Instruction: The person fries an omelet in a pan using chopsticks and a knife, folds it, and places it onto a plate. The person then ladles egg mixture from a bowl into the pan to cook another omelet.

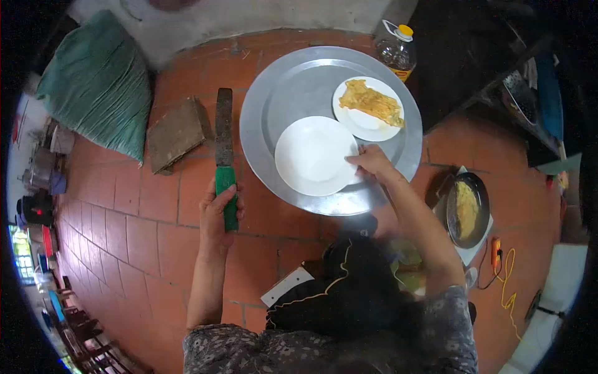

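Observation:
My left hand (219, 209) is wrapped round the green handle of a knife (224, 134), whose dark blade points away from me. On the right, my right hand (372, 163) pinches the rim of an empty white plate (316, 156) over the near part of a round metal tray (268, 181). Behind it on the tray, a second white plate (361, 128) bears a folded yellow omelette (372, 103). Another omelette (466, 209) lies in a dark pan (483, 206) to the right of my right forearm.
An oil bottle (396, 55) with a yellow cap stands behind the tray. At the left are a wooden block (177, 134) and a green sack (99, 87). An orange power socket (496, 252) with a yellow cord (507, 280) lies on the tiled floor at the right.

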Demonstrator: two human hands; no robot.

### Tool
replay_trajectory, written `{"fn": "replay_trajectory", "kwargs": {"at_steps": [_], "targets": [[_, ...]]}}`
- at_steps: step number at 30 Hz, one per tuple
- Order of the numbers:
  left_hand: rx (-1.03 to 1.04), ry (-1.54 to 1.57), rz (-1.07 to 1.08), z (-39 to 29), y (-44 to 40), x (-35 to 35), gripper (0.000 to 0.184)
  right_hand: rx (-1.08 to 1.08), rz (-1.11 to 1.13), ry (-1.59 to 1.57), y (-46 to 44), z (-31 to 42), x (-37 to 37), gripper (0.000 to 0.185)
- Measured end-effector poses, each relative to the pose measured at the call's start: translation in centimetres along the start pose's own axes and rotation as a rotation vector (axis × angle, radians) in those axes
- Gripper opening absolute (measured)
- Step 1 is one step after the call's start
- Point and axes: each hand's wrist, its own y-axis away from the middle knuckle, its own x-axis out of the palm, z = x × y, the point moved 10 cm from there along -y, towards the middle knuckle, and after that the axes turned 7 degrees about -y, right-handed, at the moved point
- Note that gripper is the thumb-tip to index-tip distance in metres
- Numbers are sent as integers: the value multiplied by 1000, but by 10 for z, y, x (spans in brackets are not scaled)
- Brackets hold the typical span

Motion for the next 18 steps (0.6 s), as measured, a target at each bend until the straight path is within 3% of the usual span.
{"fn": "replay_trajectory", "kwargs": {"at_steps": [2,4,6,7,9,11,13,15,16,18], "targets": [[-11,-12,37,4,0,12,20,-57,-76,290,5,16,-14,21],[-1,-13,108,4,1,30,20,-38,-125,283,7,11,-29,22],[-8,-4,173,7,-1,47,22,-463,-324,715,42,70,-43,23],[-13,7,216,8,-2,56,26,-342,-249,617,53,70,-56,22],[1,-5,259,3,6,79,27,-483,-403,759,93,96,-89,28],[11,-18,326,-4,15,105,27,-531,-506,706,146,110,-134,30],[56,-162,378,-11,23,129,29,-766,-586,644,213,128,-174,28],[14,-154,486,-15,44,164,30,-711,-681,620,278,128,-212,25],[-14,-138,536,-16,55,180,31,-815,-726,643,304,121,-232,27],[-59,-149,646,-18,74,215,32,-368,-880,868,346,102,-266,41]]}}
